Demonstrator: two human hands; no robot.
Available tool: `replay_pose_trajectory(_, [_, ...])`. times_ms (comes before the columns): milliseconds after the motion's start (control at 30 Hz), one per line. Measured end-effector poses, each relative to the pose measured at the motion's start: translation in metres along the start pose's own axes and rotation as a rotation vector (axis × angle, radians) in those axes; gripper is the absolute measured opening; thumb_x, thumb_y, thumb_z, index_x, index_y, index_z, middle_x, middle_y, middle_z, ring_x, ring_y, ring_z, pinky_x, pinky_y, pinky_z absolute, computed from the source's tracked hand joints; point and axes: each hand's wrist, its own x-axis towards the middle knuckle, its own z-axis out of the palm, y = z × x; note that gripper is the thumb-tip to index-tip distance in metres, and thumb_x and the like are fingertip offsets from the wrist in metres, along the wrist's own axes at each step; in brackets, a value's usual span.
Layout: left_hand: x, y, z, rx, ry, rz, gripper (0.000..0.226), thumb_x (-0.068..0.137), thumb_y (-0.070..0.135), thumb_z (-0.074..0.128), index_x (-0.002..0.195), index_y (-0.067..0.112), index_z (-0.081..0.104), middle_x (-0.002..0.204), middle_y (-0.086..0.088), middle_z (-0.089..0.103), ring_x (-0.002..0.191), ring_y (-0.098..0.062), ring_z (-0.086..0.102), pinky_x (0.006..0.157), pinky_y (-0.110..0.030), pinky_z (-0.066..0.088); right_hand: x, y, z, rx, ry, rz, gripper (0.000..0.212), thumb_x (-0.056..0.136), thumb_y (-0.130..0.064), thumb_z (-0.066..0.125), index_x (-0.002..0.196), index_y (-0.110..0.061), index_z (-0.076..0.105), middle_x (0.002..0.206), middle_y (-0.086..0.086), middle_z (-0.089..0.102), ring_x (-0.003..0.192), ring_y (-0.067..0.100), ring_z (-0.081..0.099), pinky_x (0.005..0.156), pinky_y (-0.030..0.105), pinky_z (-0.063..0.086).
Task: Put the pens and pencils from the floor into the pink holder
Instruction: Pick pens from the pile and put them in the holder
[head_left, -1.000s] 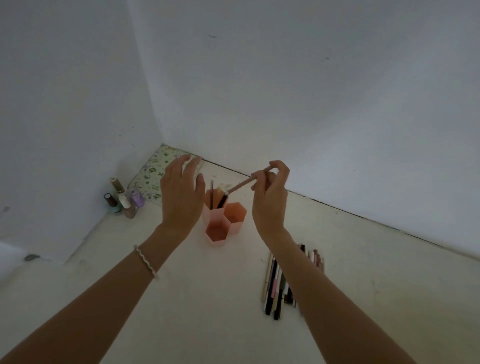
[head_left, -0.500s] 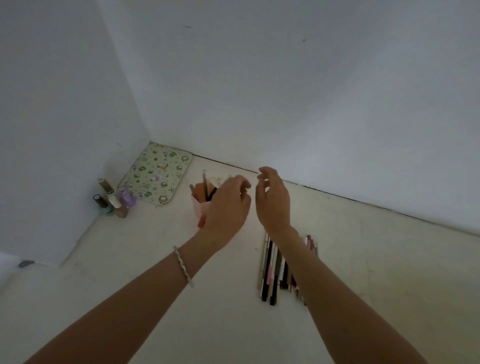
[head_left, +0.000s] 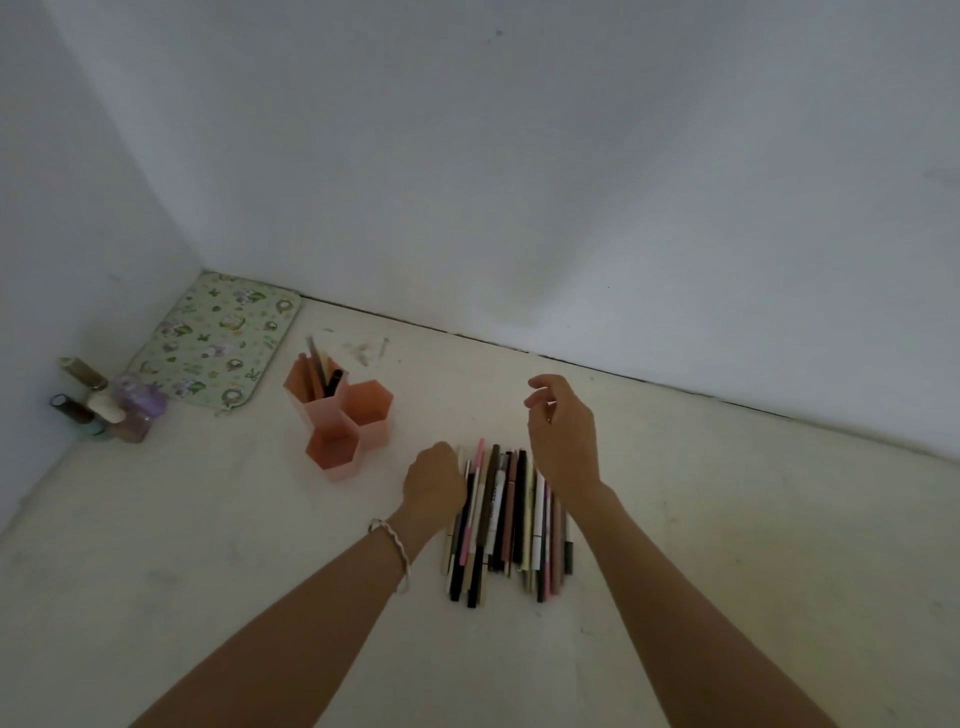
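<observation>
The pink holder (head_left: 375, 419) has three hexagonal cells and stands on the floor left of centre. Its rear-left cell holds several pens and pencils (head_left: 319, 375); the other two cells look empty. A pile of several pens and pencils (head_left: 503, 514) lies side by side on the floor to its right. My left hand (head_left: 434, 480) is down at the pile's left edge, its fingers curled under and hidden. My right hand (head_left: 563, 436) hovers over the pile's far right end with fingers apart and nothing in it.
A floral mat (head_left: 218, 347) lies in the corner behind the holder. Several small bottles (head_left: 104, 405) stand against the left wall. White walls close off the left and far sides. Bare pale floor (head_left: 727, 519) stretches to the right.
The pencil that my right hand held over the holder is gone from it. Both hands have moved from the holder back to the pile on the floor, the left one dropping onto its edge.
</observation>
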Motion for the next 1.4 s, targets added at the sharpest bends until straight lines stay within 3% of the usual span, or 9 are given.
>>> replay_pose_trajectory(133, [0.001, 0.007, 0.004, -0.023, 0.036, -0.077, 0.018, 0.089, 0.013, 0.061, 0.105, 0.005, 0.059, 0.108, -0.010, 0.065, 0.098, -0.026, 0.066, 0.073, -0.029, 0.049, -0.001, -0.005, 0.009, 0.015, -0.040, -0.012, 0.025, 0.096, -0.007, 0.044, 0.112, -0.020, 0.058, 0.081, 0.000, 0.066, 0.053, 0.013, 0.053, 0.057, 0.031, 0.050])
replay_pose_trajectory(333, [-0.004, 0.009, -0.017, 0.141, 0.185, 0.085, 0.018, 0.091, 0.010, 0.055, 0.108, 0.009, 0.052, 0.108, -0.008, 0.062, 0.097, -0.024, 0.063, 0.079, -0.030, 0.049, 0.004, -0.012, 0.014, -0.035, -0.081, -0.025, 0.025, 0.094, -0.006, 0.045, 0.109, -0.018, 0.060, 0.085, -0.003, 0.064, 0.057, 0.008, 0.052, 0.059, 0.023, 0.045])
replay_pose_trajectory(533, [-0.010, 0.018, -0.116, -0.345, 0.490, 0.331, 0.042, 0.084, 0.011, 0.068, 0.119, 0.021, 0.048, 0.087, 0.005, 0.061, 0.076, -0.010, 0.063, 0.063, -0.020, 0.049, -0.007, -0.011, 0.044, -0.426, -0.358, 0.052, 0.022, 0.085, -0.020, 0.056, 0.082, -0.003, 0.069, 0.092, 0.009, 0.065, 0.082, 0.023, 0.064, 0.074, 0.034, 0.055])
replay_pose_trajectory(667, [-0.024, 0.008, -0.142, -0.478, 0.595, 0.429, 0.065, 0.087, 0.008, 0.066, 0.138, 0.035, 0.037, 0.088, 0.007, 0.056, 0.078, -0.011, 0.063, 0.070, -0.027, 0.055, -0.021, -0.005, 0.065, -0.695, -0.422, -0.029, 0.025, 0.088, -0.029, 0.055, 0.074, -0.009, 0.057, 0.091, 0.005, 0.053, 0.090, 0.022, 0.056, 0.078, 0.030, 0.046])
replay_pose_trajectory(867, [-0.037, -0.006, -0.149, -0.626, 0.762, 0.420, 0.051, 0.084, 0.006, 0.067, 0.125, 0.028, 0.046, 0.102, 0.007, 0.057, 0.080, -0.006, 0.065, 0.070, -0.030, 0.059, -0.030, 0.000, 0.084, -0.805, -0.397, -0.131, 0.019, 0.090, -0.025, 0.053, 0.083, -0.011, 0.064, 0.097, 0.005, 0.058, 0.099, 0.024, 0.051, 0.083, 0.032, 0.036])
replay_pose_trajectory(967, [-0.036, -0.010, -0.155, -0.676, 0.796, 0.424, 0.049, 0.083, 0.005, 0.066, 0.123, 0.025, 0.047, 0.096, 0.008, 0.059, 0.080, -0.003, 0.064, 0.066, -0.016, 0.055, -0.030, -0.010, 0.087, -0.709, -0.374, -0.033, 0.027, 0.087, -0.029, 0.054, 0.067, -0.011, 0.052, 0.083, 0.004, 0.052, 0.087, 0.021, 0.049, 0.079, 0.033, 0.041])
replay_pose_trajectory(1100, [-0.034, -0.023, -0.177, -0.776, 0.887, 0.485, 0.043, 0.084, 0.002, 0.059, 0.121, 0.021, 0.048, 0.091, 0.009, 0.058, 0.076, 0.003, 0.062, 0.062, -0.013, 0.053, -0.011, -0.040, 0.074, -0.128, -0.228, 0.234, 0.027, 0.080, -0.025, 0.064, 0.061, -0.010, 0.052, 0.057, 0.004, 0.049, 0.053, 0.016, 0.045, 0.056, 0.026, 0.039])
replay_pose_trajectory(1300, [-0.025, -0.054, -0.216, -0.886, 1.105, 0.424, 0.042, 0.082, 0.008, 0.056, 0.119, 0.025, 0.049, 0.096, 0.001, 0.063, 0.074, -0.011, 0.067, 0.058, -0.020, 0.055, 0.025, -0.096, 0.036, 0.351, 0.080, 0.147, 0.002, 0.085, -0.013, 0.060, 0.086, -0.014, 0.058, 0.078, 0.011, 0.073, 0.065, 0.021, 0.063, 0.060, 0.024, 0.049])
replay_pose_trajectory(1400, [-0.019, -0.066, -0.210, -0.861, 1.105, 0.423, 0.042, 0.084, 0.005, 0.057, 0.119, 0.027, 0.049, 0.096, 0.003, 0.062, 0.075, -0.009, 0.066, 0.059, -0.018, 0.054, 0.027, -0.116, 0.030, 0.503, 0.187, 0.063, 0.022, 0.089, -0.008, 0.055, 0.107, -0.019, 0.050, 0.080, 0.012, 0.071, 0.067, 0.018, 0.064, 0.057, 0.014, 0.047])
